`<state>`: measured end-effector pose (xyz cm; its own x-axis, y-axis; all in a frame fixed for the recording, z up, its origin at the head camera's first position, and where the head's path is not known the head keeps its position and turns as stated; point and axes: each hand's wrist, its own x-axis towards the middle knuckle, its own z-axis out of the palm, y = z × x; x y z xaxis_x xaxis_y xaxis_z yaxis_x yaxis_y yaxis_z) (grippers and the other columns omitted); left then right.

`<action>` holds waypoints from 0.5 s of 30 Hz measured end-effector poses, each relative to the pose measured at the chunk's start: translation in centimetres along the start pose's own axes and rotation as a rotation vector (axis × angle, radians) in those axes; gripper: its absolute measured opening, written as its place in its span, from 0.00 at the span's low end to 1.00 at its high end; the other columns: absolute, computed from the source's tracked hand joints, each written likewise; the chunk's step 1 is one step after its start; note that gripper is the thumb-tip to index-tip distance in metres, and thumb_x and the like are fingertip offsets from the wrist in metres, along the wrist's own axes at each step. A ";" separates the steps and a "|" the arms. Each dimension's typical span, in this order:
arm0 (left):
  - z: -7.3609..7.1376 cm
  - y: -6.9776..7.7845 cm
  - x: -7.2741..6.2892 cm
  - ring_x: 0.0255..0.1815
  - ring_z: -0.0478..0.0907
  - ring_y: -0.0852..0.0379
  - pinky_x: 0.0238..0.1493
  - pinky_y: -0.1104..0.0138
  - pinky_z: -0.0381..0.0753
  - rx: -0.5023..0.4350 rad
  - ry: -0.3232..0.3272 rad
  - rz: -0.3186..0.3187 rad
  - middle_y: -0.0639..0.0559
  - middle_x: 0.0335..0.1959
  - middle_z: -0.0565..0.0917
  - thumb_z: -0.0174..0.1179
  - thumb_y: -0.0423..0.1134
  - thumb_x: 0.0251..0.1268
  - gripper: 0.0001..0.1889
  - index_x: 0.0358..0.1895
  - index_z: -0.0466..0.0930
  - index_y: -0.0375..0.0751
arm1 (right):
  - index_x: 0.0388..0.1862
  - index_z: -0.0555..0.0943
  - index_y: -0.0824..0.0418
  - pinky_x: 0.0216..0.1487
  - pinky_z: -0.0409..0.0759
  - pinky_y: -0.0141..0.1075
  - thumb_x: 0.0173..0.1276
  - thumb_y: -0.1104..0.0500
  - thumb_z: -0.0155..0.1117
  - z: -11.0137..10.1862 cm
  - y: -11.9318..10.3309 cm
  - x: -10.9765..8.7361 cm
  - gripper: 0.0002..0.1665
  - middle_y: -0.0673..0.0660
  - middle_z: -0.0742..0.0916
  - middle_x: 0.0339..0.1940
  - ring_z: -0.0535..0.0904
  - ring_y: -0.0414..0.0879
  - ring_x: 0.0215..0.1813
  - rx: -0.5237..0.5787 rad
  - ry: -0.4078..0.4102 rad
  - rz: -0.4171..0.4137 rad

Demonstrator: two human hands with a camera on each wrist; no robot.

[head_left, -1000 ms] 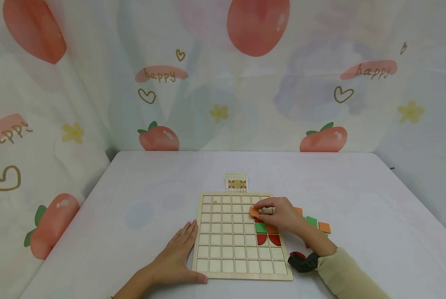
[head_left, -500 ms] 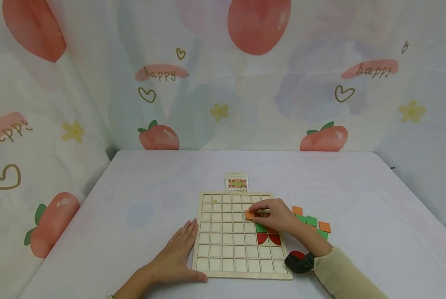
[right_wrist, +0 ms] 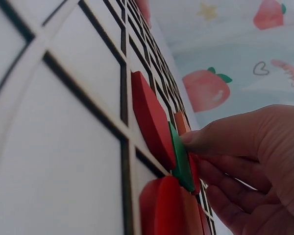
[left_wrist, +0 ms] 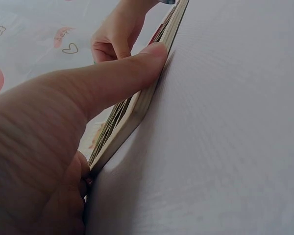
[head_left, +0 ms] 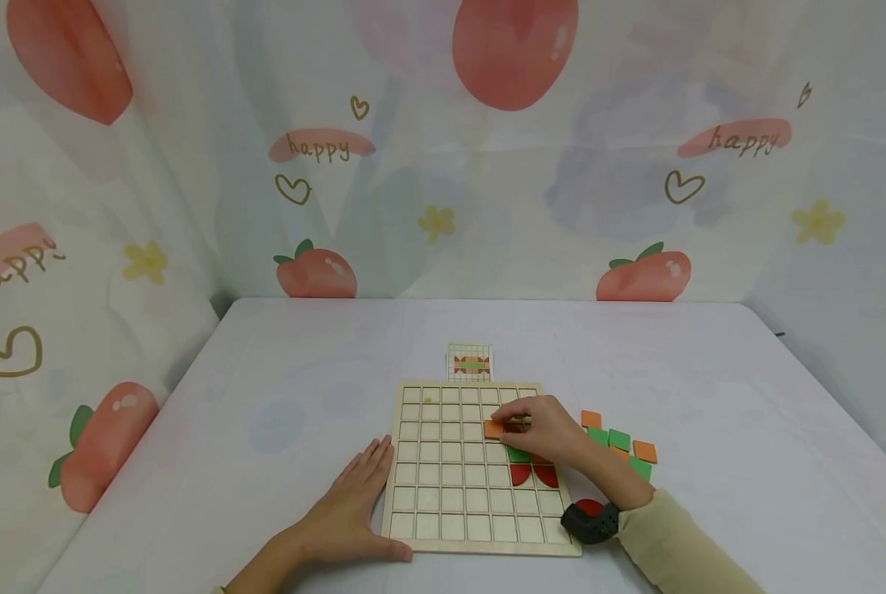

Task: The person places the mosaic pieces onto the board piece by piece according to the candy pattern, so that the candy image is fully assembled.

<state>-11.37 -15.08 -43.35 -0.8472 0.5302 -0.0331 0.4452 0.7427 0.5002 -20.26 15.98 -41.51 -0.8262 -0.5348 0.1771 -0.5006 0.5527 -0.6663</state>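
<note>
A wooden grid board (head_left: 450, 500) lies on the table before me. My left hand (head_left: 350, 503) rests flat along its left side, fingers straight, and the thumb (left_wrist: 152, 56) lies on its front edge in the left wrist view. With thumb and fingertips, my right hand (head_left: 547, 431) pinches an orange square tile (head_left: 493, 430) over the board's right half. Below that hand, a green tile (head_left: 518, 454) and rounded red pieces (head_left: 520, 473) sit in cells. The right wrist view has the orange tile (right_wrist: 181, 121) just beyond the green one; the fingers hide part of it.
A small pattern card (head_left: 470, 363) touches the board's far edge. Loose orange (head_left: 644, 451) and green tiles (head_left: 619, 439) lie right of the board, several in all. A red piece (head_left: 590, 506) shows behind the black wrist camera (head_left: 590, 523).
My right hand has shifted slightly left and toward me with the orange tile, which now sits lower, near a cell. The left hand has stayed put.
</note>
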 end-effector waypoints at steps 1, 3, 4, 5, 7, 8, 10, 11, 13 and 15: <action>0.0 0.0 0.0 0.72 0.33 0.51 0.68 0.53 0.39 0.002 -0.001 -0.001 0.45 0.74 0.40 0.55 0.77 0.38 0.65 0.72 0.39 0.33 | 0.41 0.84 0.63 0.40 0.79 0.34 0.55 0.65 0.69 0.0 0.0 0.0 0.13 0.53 0.86 0.38 0.81 0.47 0.42 -0.005 0.001 -0.003; 0.0 0.0 0.0 0.72 0.33 0.51 0.68 0.53 0.39 0.004 -0.002 -0.001 0.45 0.74 0.40 0.55 0.77 0.38 0.65 0.72 0.39 0.33 | 0.41 0.84 0.63 0.40 0.79 0.34 0.55 0.66 0.69 0.0 -0.1 0.0 0.13 0.53 0.86 0.38 0.81 0.47 0.42 -0.010 -0.001 -0.004; 0.1 0.0 0.0 0.72 0.33 0.51 0.68 0.53 0.39 0.004 -0.002 -0.002 0.45 0.74 0.39 0.55 0.77 0.38 0.65 0.72 0.39 0.33 | 0.41 0.84 0.63 0.40 0.79 0.35 0.54 0.66 0.69 0.0 -0.1 0.1 0.13 0.53 0.86 0.38 0.81 0.47 0.42 -0.011 -0.002 -0.001; 0.1 -0.1 0.0 0.72 0.33 0.51 0.68 0.53 0.39 0.003 -0.002 -0.001 0.45 0.74 0.39 0.56 0.77 0.38 0.65 0.72 0.38 0.33 | 0.41 0.84 0.63 0.40 0.79 0.35 0.54 0.66 0.69 0.0 -0.1 0.1 0.13 0.53 0.86 0.38 0.81 0.47 0.42 -0.011 -0.007 0.001; 0.1 -0.1 0.0 0.72 0.33 0.51 0.68 0.53 0.39 0.002 -0.003 -0.001 0.45 0.74 0.39 0.56 0.77 0.38 0.66 0.72 0.38 0.33 | 0.40 0.84 0.63 0.40 0.79 0.35 0.54 0.66 0.69 -0.1 -0.1 0.2 0.13 0.53 0.86 0.38 0.81 0.47 0.42 -0.009 -0.014 0.004; 0.1 -0.1 0.0 0.72 0.33 0.51 0.68 0.53 0.39 0.001 -0.003 -0.001 0.45 0.74 0.39 0.56 0.76 0.38 0.66 0.72 0.38 0.33 | 0.40 0.84 0.63 0.39 0.79 0.35 0.54 0.66 0.70 -0.1 -0.1 0.2 0.13 0.53 0.86 0.38 0.81 0.47 0.41 -0.005 -0.019 0.008; 0.1 -0.1 0.1 0.72 0.33 0.51 0.68 0.53 0.39 0.001 -0.004 -0.001 0.45 0.74 0.39 0.56 0.77 0.38 0.66 0.72 0.38 0.33 | 0.40 0.84 0.63 0.39 0.79 0.34 0.54 0.65 0.70 -0.1 -0.1 0.3 0.13 0.53 0.86 0.38 0.80 0.47 0.41 -0.003 -0.025 0.013; 0.1 -0.1 0.1 0.72 0.33 0.51 0.68 0.53 0.39 0.002 -0.004 0.000 0.45 0.74 0.39 0.56 0.77 0.38 0.66 0.72 0.38 0.33 | 0.40 0.84 0.63 0.39 0.79 0.34 0.54 0.65 0.70 -0.1 -0.1 0.3 0.13 0.53 0.86 0.38 0.80 0.48 0.41 0.000 -0.028 0.012; 0.1 -0.1 0.1 0.72 0.33 0.51 0.68 0.53 0.39 0.004 -0.004 -0.001 0.45 0.74 0.39 0.55 0.77 0.38 0.66 0.72 0.38 0.33 | 0.40 0.84 0.63 0.39 0.79 0.35 0.54 0.65 0.70 -0.1 -0.1 0.3 0.13 0.53 0.86 0.38 0.80 0.48 0.42 0.003 -0.030 0.013; 0.1 -0.1 0.1 0.72 0.33 0.51 0.68 0.54 0.39 0.005 -0.003 -0.001 0.45 0.74 0.39 0.55 0.77 0.38 0.66 0.72 0.38 0.33 | 0.40 0.84 0.63 0.40 0.79 0.35 0.54 0.65 0.70 -0.2 -0.2 0.3 0.12 0.53 0.86 0.38 0.80 0.48 0.42 -0.001 -0.029 0.016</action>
<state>-11.46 -15.05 -43.49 -0.8470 0.5303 -0.0362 0.4455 0.7454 0.4959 -20.48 15.81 -41.23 -0.8262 -0.5444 0.1452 -0.4875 0.5617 -0.6685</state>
